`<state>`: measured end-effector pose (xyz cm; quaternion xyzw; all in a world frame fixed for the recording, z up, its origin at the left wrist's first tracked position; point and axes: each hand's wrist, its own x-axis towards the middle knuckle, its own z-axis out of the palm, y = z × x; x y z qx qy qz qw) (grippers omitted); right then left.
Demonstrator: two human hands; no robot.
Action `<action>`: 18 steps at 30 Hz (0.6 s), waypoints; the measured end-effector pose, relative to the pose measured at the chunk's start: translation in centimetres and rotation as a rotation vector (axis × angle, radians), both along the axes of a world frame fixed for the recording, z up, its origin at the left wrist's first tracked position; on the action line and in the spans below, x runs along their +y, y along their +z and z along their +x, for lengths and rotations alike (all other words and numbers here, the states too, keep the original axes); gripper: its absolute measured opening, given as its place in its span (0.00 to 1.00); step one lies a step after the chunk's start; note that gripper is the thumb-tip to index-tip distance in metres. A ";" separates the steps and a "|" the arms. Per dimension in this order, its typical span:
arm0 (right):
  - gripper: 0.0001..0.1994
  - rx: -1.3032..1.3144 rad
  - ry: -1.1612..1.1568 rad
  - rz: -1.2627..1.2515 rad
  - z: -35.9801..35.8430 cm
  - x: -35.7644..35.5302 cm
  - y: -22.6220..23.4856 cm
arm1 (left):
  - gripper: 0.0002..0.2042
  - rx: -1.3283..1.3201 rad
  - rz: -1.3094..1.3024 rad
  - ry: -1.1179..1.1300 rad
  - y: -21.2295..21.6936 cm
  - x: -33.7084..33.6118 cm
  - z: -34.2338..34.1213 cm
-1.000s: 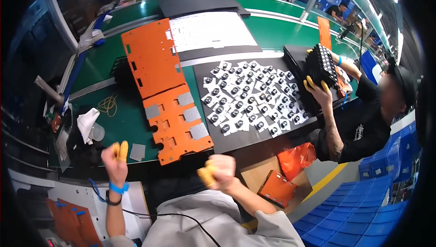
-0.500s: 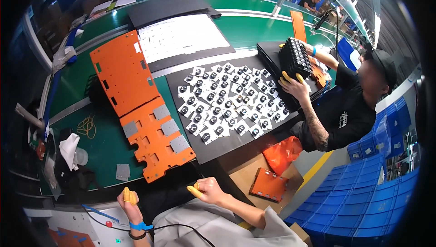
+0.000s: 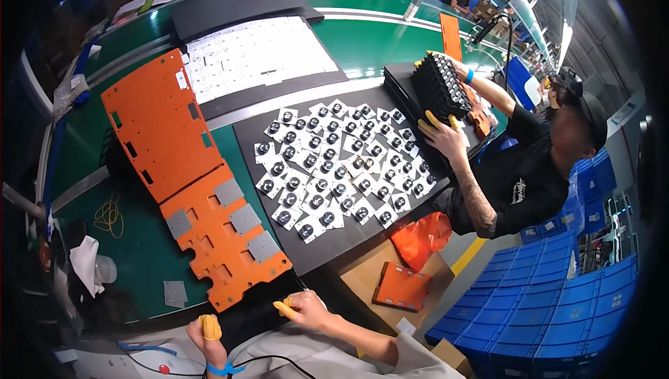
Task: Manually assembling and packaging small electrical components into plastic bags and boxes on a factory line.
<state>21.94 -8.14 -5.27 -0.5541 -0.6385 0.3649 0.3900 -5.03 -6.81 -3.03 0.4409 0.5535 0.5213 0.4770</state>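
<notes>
My left hand is closed just off the near end of the orange fixture board, yellow covers on its fingertips and a blue strap at the wrist. My right hand is curled closed by the board's near right corner, also with yellow fingertip covers. Whatever either hand may hold is hidden. Several grey square plates lie on the board's lower half. To its left, another grey plate rests on the green bench. A black mat right of the board carries many small white square boards with black round lenses.
A co-worker at the right handles a black stacked tray. White printed sheets lie beyond the mat. An orange bag and orange piece sit on a carton below. Blue crates stand at right.
The view has shifted, so the bench and fixture appear further left and lower. Both hands stay closed near the board's close end, the left slightly nearer to it. The co-worker still handles the tray.
</notes>
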 end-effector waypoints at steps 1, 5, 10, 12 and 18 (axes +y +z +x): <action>0.17 -0.004 -0.005 -0.041 -0.2 0.0 -0.3 | 0.06 0.027 0.008 0.007 0.1 -0.2 -0.2; 0.16 0.055 -0.060 -0.213 0.5 -0.3 -1.3 | 0.08 0.154 0.021 -0.050 -0.4 -0.4 -0.6; 0.11 -0.189 -0.338 -0.155 3.0 -3.3 -12.2 | 0.08 0.647 0.439 0.046 -2.2 0.5 -1.2; 0.13 0.060 -0.657 -0.298 4.1 -3.7 -13.7 | 0.09 0.383 0.384 0.084 -2.0 1.2 -1.9; 0.29 -0.525 -0.769 -0.181 12.2 -8.3 -17.6 | 0.12 0.123 0.281 0.211 0.3 2.3 -2.6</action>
